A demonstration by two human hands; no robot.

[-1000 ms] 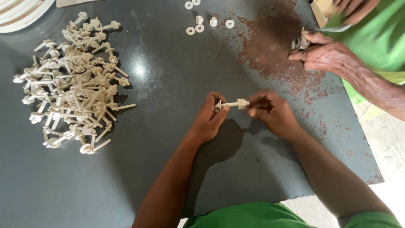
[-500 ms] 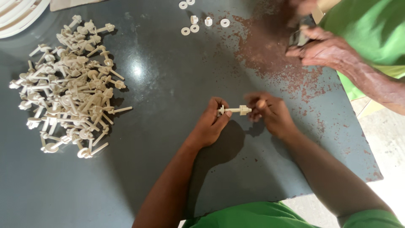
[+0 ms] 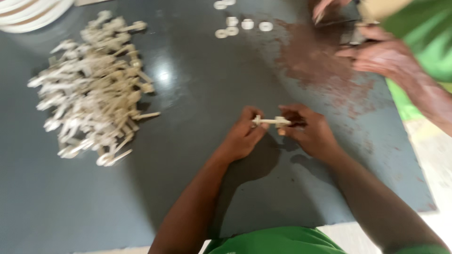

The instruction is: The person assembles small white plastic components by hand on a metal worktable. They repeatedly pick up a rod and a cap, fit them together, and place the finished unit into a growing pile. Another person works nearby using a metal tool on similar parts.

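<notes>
Both my hands hold one small cream-coloured bolt-like part (image 3: 270, 121) just above the dark table (image 3: 197, 94). My left hand (image 3: 242, 136) pinches its left end. My right hand (image 3: 308, 129) grips the right end, where a small nut-like piece sits on the shaft. The part lies level between the two hands. To the left lies a large heap of the same cream parts (image 3: 94, 84). The picture is blurred by motion.
Several small white rings (image 3: 242, 24) lie at the table's far edge. A rusty brown patch of dust (image 3: 320, 61) spreads at the far right, where another person's hand (image 3: 386, 59) in a green sleeve works. A pale round rim (image 3: 33, 14) shows at top left.
The view has shifted slightly; my hands still hold the same part between them. The other person's hands at the top right have moved a little.
</notes>
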